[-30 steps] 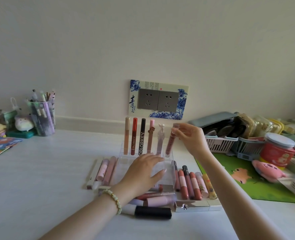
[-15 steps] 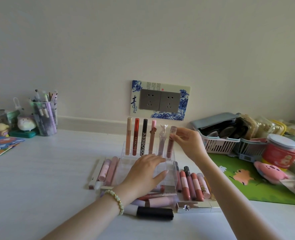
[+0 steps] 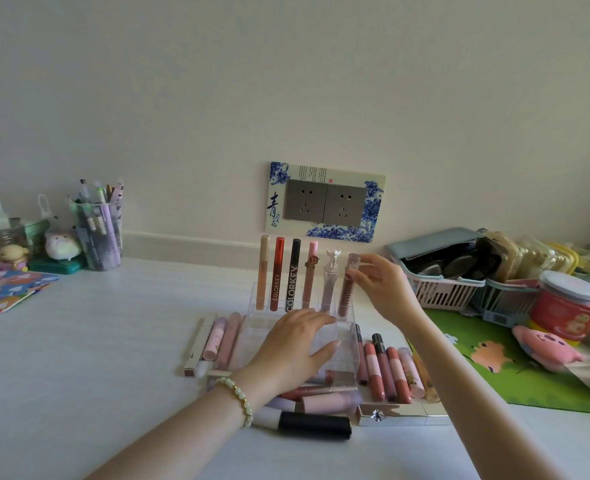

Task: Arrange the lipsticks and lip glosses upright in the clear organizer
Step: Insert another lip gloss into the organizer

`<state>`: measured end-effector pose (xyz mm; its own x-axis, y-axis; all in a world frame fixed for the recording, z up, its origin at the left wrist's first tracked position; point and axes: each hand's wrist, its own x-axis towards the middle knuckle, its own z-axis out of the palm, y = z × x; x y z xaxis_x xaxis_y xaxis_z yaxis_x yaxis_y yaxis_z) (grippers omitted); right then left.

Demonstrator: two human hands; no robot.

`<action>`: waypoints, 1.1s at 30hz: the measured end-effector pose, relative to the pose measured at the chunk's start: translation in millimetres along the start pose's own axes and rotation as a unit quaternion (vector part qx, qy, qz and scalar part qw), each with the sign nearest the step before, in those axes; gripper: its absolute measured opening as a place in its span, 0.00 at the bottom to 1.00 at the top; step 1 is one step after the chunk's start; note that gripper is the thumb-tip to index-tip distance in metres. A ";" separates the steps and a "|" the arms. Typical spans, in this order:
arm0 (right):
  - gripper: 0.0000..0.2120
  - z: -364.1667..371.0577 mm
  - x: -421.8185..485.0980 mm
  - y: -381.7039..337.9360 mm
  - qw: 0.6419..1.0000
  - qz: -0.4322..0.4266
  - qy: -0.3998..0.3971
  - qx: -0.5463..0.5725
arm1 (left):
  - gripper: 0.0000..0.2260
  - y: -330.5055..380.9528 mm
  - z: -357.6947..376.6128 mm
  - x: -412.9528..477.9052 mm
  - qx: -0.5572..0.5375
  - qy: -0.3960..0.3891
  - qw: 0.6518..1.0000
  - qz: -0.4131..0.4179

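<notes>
The right hand pinched the cap of a reddish-brown lip gloss standing upright in the rightmost back slot of the clear organizer. The left hand rested on the organizer's front, fingers relaxed and straight.

We note a clear cup of pens at the far left of the white tabletop, near the wall. A grey double socket with a blue-and-white floral surround is wall-mounted. At right, a green printed mat adjoins a pink slatted plastic basket, a red round tin with a white lid and a pink plush toy.
</notes>
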<state>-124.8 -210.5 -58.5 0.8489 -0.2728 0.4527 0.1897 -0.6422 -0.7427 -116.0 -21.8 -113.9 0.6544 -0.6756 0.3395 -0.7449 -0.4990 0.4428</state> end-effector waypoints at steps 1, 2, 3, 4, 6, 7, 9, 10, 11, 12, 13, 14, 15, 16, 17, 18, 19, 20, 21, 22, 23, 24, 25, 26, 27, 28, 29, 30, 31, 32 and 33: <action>0.16 0.2 -0.1 0.0 1.000 0.003 0.000 -0.004 | 0.22 0.0 0.0 0.1 0.001 0.001 1.000 0.001; 0.16 0.4 -0.3 -0.1 1.000 0.006 0.000 -0.006 | 0.22 -0.2 -0.1 0.2 0.002 0.002 1.000 0.002; 0.17 0.7 -0.7 -0.4 1.000 0.008 0.000 -0.004 | 0.22 -0.3 -0.3 0.2 0.003 0.001 1.000 0.003; 0.17 1.1 -1.0 -0.6 1.000 0.008 -0.001 -0.003 | 0.22 -0.1 -0.3 0.0 0.003 0.001 1.000 0.003; 0.17 2.0 -1.7 -1.3 1.000 0.004 -0.003 -0.003 | 0.22 0.8 -0.7 -0.3 0.003 0.003 1.000 0.003; 0.16 2.3 -1.8 -1.6 1.000 0.003 -0.003 -0.005 | 0.22 1.2 -0.7 -0.3 0.003 0.003 1.000 0.003; 0.16 2.7 -2.1 -1.7 1.000 0.004 -0.003 -0.008 | 0.22 1.4 -0.6 -0.5 0.003 0.002 1.000 0.004; 0.17 2.6 -2.2 -1.5 1.000 0.005 -0.002 -0.008 | 0.22 1.3 -0.7 -0.7 0.004 0.001 1.000 0.003; 0.17 2.2 -2.2 -1.6 1.000 0.006 0.000 -0.006 | 0.22 1.5 -1.2 -0.8 0.004 -0.001 1.000 0.002; 0.18 1.1 -2.4 -2.2 1.000 0.005 0.004 -0.004 | 0.22 2.0 -2.1 -0.9 0.002 -0.003 1.000 0.001; 0.18 -0.4 -2.8 -3.5 1.000 0.002 0.011 -0.002 | 0.22 3.1 -3.7 -1.2 -0.001 -0.006 1.000 0.000; 0.19 -2.7 -3.3 -5.3 1.000 -0.002 0.018 -0.003 | 0.22 4.2 -5.3 -1.8 -0.004 -0.008 1.000 -0.002; 0.19 -5.4 -3.9 -7.8 1.000 -0.007 0.028 -0.006 | 0.22 4.7 -7.5 -2.4 -0.009 -0.010 1.000 -0.003; 0.19 -8.8 -4.6 -10.6 0.999 -0.010 0.040 -0.008 | 0.22 4.1 -10.1 -3.0 -0.015 -0.012 1.000 -0.006; 0.18 -12.4 -5.3 -13.4 0.998 -0.011 0.057 -0.006 | 0.21 4.1 -13.6 -4.4 -0.020 -0.014 1.000 -0.008; 0.17 -16.0 -6.5 -16.4 0.997 -0.014 0.078 0.002 | 0.21 3.8 -17.4 -6.8 -0.025 -0.016 1.000 -0.008; 0.15 -19.6 -8.0 -19.8 0.995 -0.018 0.097 0.009 | 0.20 3.5 -21.5 -9.6 -0.029 -0.019 0.999 -0.006; 0.12 -22.3 -11.0 -24.3 0.994 -0.024 0.107 0.015 | 0.20 2.6 -25.4 -13.6 -0.029 -0.026 0.999 -0.007; 0.10 -23.8 -15.1 -29.6 0.994 -0.031 0.105 0.021 | 0.20 1.5 -30.0 -17.9 -0.024 -0.033 0.999 -0.008; 0.08 -24.3 -20.2 -35.8 0.995 -0.040 0.089 0.028 | 0.21 -1.3 -34.5 -23.0 -0.010 -0.041 0.999 -0.011; 0.07 -22.9 -26.4 -42.0 0.996 -0.048 0.064 0.033 | 0.21 -4.2 -39.1 -29.0 0.008 -0.047 0.999 -0.017; 0.07 -20.1 -32.7 -48.2 0.997 -0.053 0.033 0.034 | 0.22 -10.1 -43.2 -34.6 0.026 -0.047 0.998 -0.024; 0.07 -15.3 -39.8 -54.4 0.998 -0.053 -0.002 0.032 | 0.23 -16.8 -47.7 -40.7 0.036 -0.048 0.998 -0.029; 0.06 -10.0 -45.9 -59.7 0.998 -0.052 -0.039 0.026 | 0.24 -23.4 -52.5 -44.7 0.032 -0.055 0.997 -0.040; 0.06 -2.9 -51.7 -63.9 0.995 -0.053 -0.077 0.018 | 0.25 -30.1 -58.1 -49.1 0.023 -0.063 0.996 -0.052; 0.06 6.0 -56.7 -67.5 0.992 -0.057 -0.110 0.007 | 0.26 -39.8 -64.5 -53.6 0.014 -0.071 0.995 -0.067; 0.06 14.6 -60.4 -69.5 0.989 -0.063 -0.136 -0.002 | 0.27 -47.2 -71.2 -57.4 0.008 -0.073 0.994 -0.077; 0.06 23.7 -63.3 -71.1 0.985 -0.070 -0.158 -0.006 | 0.28 -55.5 -78.4 -60.9 0.004 -0.068 0.994 -0.085; 0.05 32.8 -65.0 -72.0 0.981 -0.076 -0.178 -0.003 | 0.29 -62.5 -86.1 -63.9 0.005 -0.060 0.994 -0.086; 0.05 41.6 -65.9 -73.4 0.978 -0.078 -0.195 0.004 | 0.33 -69.1 -93.4 -67.3 0.008 -0.062 0.994 -0.094; 0.05 49.3 -65.6 -73.8 0.975 -0.077 -0.209 0.010 | 0.41 -74.8 -99.4 -69.9 0.010 -0.070 0.992 -0.108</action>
<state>-170.2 -109.9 -57.7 0.9354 0.1454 0.3223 0.3378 -0.6365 -0.6934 -93.1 116.7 -88.3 0.7759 -0.6197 0.1184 -0.5920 -0.6503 0.4761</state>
